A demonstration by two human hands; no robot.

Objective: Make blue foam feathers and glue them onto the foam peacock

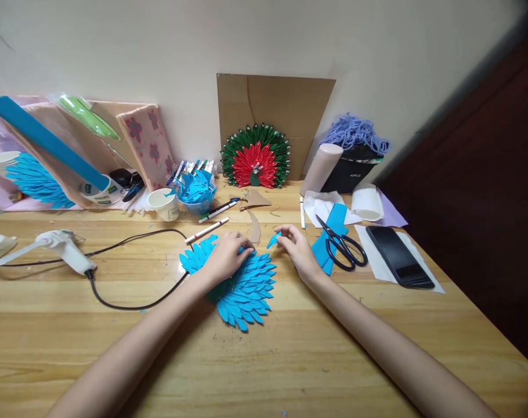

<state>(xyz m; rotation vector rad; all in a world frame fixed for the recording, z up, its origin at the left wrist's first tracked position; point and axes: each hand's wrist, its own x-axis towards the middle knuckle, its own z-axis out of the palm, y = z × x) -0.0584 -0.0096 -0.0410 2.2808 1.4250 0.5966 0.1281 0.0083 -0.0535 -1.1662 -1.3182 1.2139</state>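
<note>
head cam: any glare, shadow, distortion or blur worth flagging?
Head view: pale reflection on the phone; soft shadow on the table beside the left forearm; dark panel at right shows little detail; apparent wide-angle stretch toward the corners; blue piece in the right hand lacks fine detail.

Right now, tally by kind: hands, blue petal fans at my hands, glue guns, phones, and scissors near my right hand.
Left hand and right hand: 2
Blue petal fan: 1
Glue gun: 1
Phone: 1
Scissors: 1
Total: 6
</note>
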